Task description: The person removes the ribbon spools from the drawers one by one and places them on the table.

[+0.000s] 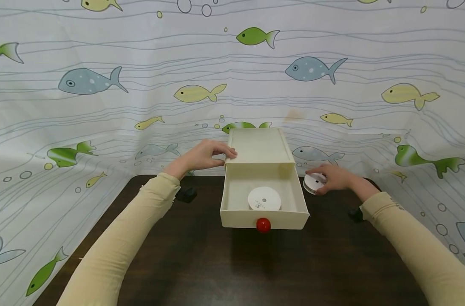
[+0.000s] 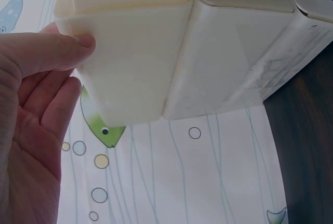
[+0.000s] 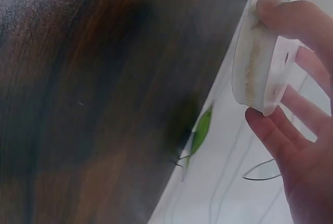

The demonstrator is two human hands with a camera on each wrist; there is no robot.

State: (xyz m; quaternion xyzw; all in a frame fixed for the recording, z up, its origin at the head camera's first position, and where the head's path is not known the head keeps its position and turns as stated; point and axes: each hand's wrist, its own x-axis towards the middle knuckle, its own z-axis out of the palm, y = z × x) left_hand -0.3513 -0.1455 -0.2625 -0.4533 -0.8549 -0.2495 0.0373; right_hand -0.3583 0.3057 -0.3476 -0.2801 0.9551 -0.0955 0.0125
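A cream drawer box point(image 1: 260, 145) stands at the far side of the dark table, its drawer point(image 1: 236, 191) pulled out toward me. Gripping the box's left edge is my left hand point(image 1: 202, 156); in the left wrist view its thumb lies on one face and the fingers go round the corner. Inside the drawer a white ribbon spool point(image 1: 264, 196) lies flat. Right of the drawer, my right hand point(image 1: 336, 178) pinches a second white spool point(image 3: 252, 68) by its rim, between thumb and fingers. That spool has a tan band between its two discs.
A round red knob point(image 1: 263, 225) sticks out from the drawer front. The dark wooden table point(image 1: 171, 263) stretches out before the box. Behind and on both sides hangs a white cloth point(image 1: 202, 55) printed with fish.
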